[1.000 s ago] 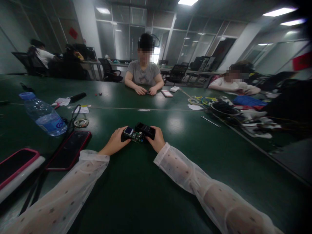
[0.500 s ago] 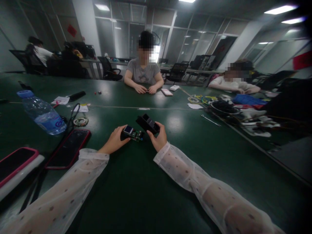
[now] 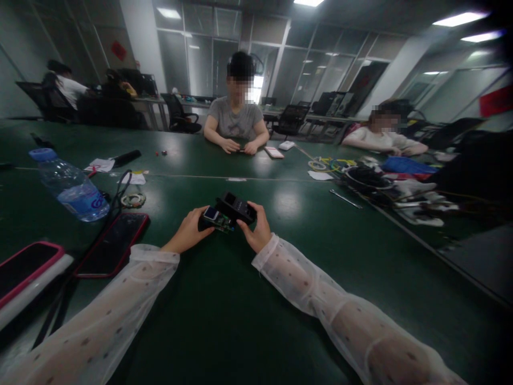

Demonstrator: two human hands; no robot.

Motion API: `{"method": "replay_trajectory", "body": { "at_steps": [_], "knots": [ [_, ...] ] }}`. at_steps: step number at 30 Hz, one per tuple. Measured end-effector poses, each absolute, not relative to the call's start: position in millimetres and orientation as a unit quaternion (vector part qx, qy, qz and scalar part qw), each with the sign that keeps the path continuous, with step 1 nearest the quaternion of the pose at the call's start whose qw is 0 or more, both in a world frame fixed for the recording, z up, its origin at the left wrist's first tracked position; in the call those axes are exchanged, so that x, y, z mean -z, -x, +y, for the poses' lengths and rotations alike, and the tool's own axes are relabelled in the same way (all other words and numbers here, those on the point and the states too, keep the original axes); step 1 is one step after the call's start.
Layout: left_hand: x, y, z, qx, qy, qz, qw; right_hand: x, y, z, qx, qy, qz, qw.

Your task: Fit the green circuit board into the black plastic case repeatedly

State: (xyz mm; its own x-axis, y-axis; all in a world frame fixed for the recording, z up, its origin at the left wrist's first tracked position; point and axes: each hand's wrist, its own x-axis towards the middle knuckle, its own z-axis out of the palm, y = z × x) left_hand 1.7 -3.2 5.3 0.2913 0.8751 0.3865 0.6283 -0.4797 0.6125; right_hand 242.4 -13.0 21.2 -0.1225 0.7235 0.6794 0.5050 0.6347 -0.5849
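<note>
My left hand (image 3: 189, 229) grips a green circuit board (image 3: 222, 220) by its left end; a small screen sits on the board, and something dark lies under it. Between thumb and fingers, my right hand (image 3: 257, 227) holds a black plastic cover (image 3: 237, 206) with a rectangular opening and a row of small marks. The cover is tilted just above and to the right of the board, overlapping its right part in view. Whether the two touch, I cannot tell. Both hands are over the green table (image 3: 208, 315).
On the left are a water bottle (image 3: 72, 187), a red-edged phone (image 3: 114, 245), another phone (image 3: 26, 267), a black cable and a coiled bracelet (image 3: 133, 200). A wrench (image 3: 345, 198) and a cable heap (image 3: 372, 174) lie right. A person (image 3: 236, 115) sits opposite.
My right hand has moved the black cover slightly left and lowered it closer over the circuit board. My left hand and the board have stayed nearly still.
</note>
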Motion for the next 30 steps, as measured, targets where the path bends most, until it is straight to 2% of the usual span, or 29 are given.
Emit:
{"method": "replay_trajectory", "body": {
  "at_steps": [30],
  "knots": [
    [-7.2, -5.8, -3.4, -0.359, -0.772, 0.492, 0.183, -22.6, -236.2, -17.9, -0.114, 0.374, -0.807, 0.442]
  ]
}}
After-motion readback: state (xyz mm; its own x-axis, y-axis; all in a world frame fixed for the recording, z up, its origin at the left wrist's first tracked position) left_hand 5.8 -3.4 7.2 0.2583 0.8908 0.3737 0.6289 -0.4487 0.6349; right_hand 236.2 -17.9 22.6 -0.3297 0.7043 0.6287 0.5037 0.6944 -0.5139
